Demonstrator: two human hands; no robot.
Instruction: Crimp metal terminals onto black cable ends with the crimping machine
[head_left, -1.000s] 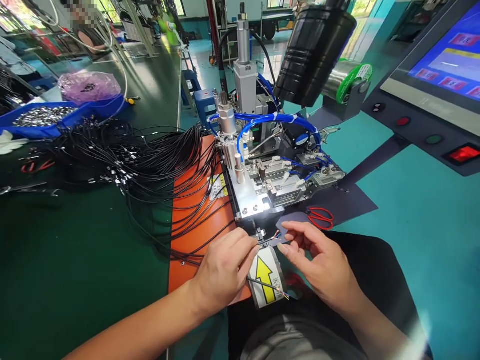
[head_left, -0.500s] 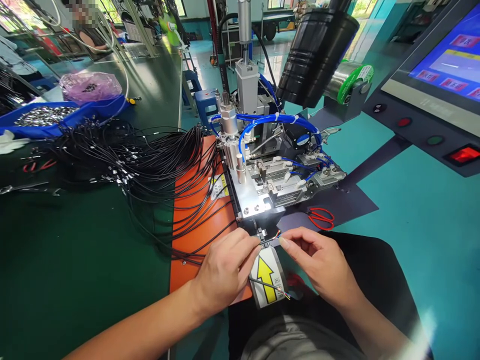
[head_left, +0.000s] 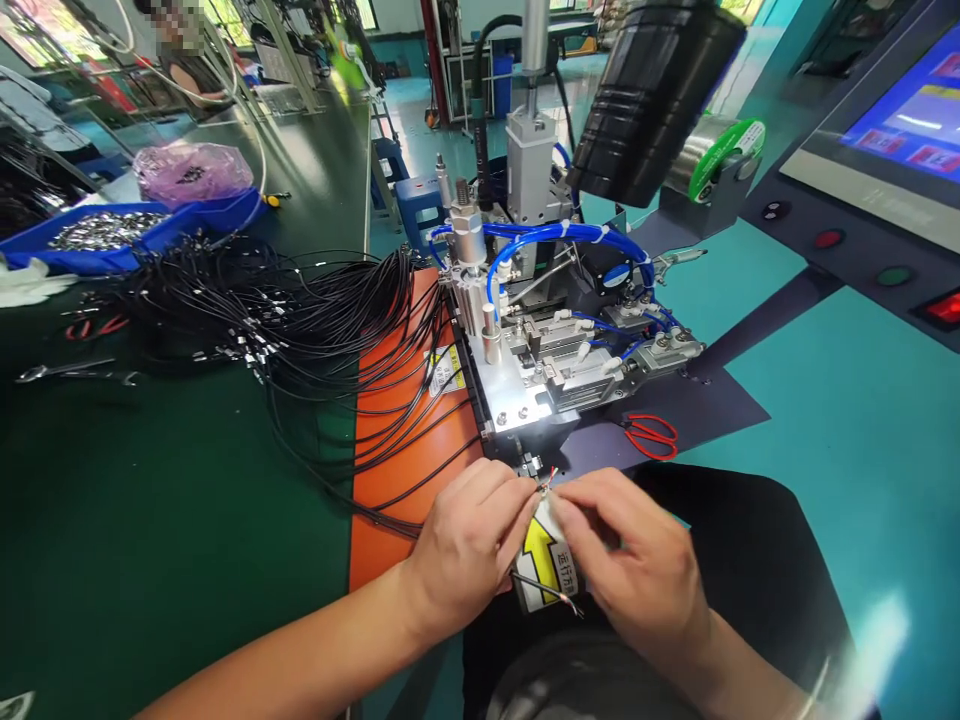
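Left hand (head_left: 476, 532) pinching a black cable (head_left: 541, 489) near its tip, at the far end of the yellow-arrow plate (head_left: 544, 555); right hand (head_left: 637, 552), thumb and finger together, on its coloured wires (head_left: 553, 476); beyond, a metal machine (head_left: 511, 390); farther, a green-flanged spool (head_left: 727, 160)

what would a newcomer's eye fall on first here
Probably the silver machine in the middle, with its arching blue tubes. Left of it, black cables spread over the green table and orange panel. In front, the left hand and right hand meet at colored wires.

Wires (head_left: 553, 475) (red showing) splay upward; black cable (head_left: 536, 584) slants below.
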